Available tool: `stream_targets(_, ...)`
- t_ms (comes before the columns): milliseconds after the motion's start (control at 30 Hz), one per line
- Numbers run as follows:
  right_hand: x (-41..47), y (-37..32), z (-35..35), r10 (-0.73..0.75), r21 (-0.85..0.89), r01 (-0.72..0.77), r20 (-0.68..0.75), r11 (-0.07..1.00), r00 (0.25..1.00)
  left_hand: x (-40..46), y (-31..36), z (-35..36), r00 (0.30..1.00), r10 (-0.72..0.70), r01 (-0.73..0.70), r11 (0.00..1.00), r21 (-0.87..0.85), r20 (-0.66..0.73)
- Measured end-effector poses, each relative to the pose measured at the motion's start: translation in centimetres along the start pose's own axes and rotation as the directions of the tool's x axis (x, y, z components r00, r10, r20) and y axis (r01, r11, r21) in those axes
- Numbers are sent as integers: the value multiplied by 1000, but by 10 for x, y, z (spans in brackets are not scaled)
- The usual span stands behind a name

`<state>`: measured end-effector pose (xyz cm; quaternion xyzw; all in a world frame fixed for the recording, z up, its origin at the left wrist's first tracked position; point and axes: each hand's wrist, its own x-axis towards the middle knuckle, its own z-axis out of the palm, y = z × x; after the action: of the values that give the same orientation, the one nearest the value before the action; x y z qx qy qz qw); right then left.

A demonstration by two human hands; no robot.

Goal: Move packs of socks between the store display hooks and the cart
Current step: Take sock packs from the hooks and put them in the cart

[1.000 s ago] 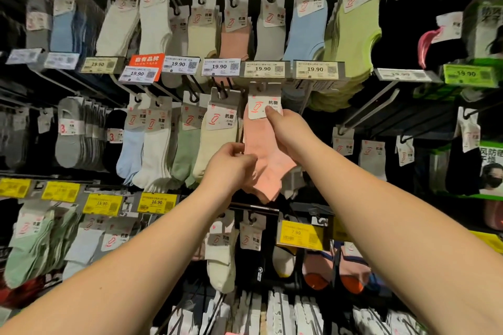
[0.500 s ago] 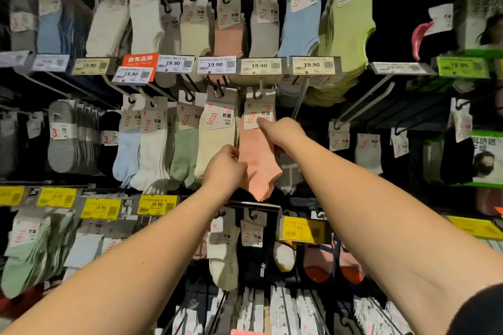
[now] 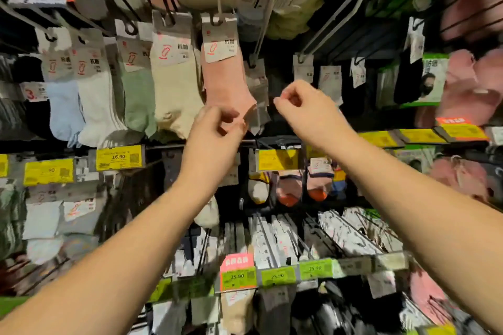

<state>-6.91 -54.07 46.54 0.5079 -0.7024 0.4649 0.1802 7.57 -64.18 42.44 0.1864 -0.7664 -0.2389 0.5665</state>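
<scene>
Our left hand (image 3: 217, 128): fingers curled, pinching pink pack (image 3: 226, 81) at toe. Pack hangs on hook (image 3: 217, 12) above hand, beside cream pack (image 3: 174, 84). Our right hand (image 3: 296, 100): loosely curled, holds nothing, just right of pack. Risk: tugging toe could tear card header or slip pack off hook. Pack soft, limp, salmon-pink, white card top.

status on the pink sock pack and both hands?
Left hand fingers at the toe of the pink sock pack; grip unclear. Right hand loosely curled, holding nothing, apart from it. Pack hangs on its hook. Nothing in the way.
</scene>
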Motion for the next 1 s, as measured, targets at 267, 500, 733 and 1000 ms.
stream_targets(267, -203, 125, -18, 403, -3, -409, 175, 913, 898, -123, -15, 100, 918, 1, 58, 989, -136, 397)
stream_targets(500, -367, 230, -61, 763, -157, -747, 150, 646, 629, -237, -14, 224, 575, -124, 131, 990, 59, 809)
stream_targets(733, -493, 317, -141, 933, -208, -910, 113, 358, 341, -350, 37, 352, 273, -130, 109, 989, 104, 953)
stream_targets(1000, -597, 400, -240, 1000, -198, -980, 13, 1, -2, -456, 108, 483, -46, -105, 62, 992, 107, 993)
